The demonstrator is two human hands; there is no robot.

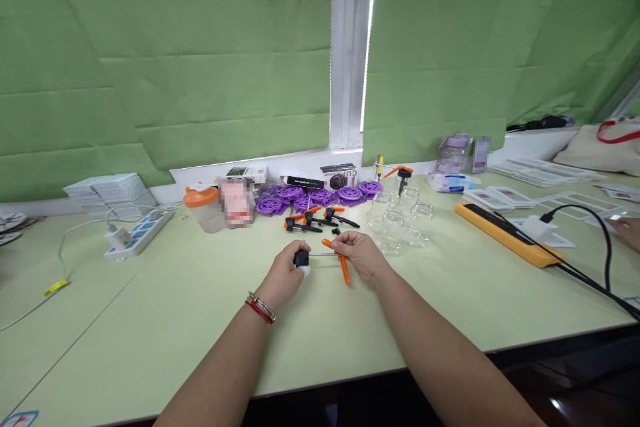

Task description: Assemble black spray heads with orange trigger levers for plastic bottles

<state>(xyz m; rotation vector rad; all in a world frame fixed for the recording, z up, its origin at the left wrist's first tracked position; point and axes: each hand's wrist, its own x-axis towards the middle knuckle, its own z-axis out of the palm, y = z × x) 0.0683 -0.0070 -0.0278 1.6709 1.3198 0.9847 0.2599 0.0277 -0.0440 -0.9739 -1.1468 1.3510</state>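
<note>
The table (150, 320) is pale green, with a heap of purple wheels (320, 198) and clear jars (400, 220) at the back. Nearer, just in front of spare clamps (313, 220), both hands share one small clamp (325, 257) — left hand (283, 277) closed round its black head, right hand (363, 257) pinching the thin metal bar by the orange handle. It looks light and stiff, plastic on a slim rod — best held at head and handle, not the bar

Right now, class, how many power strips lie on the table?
2: a white power strip at the left near the stacked white cards, and a yellow power strip at the right with a black cable plugged in.
</note>
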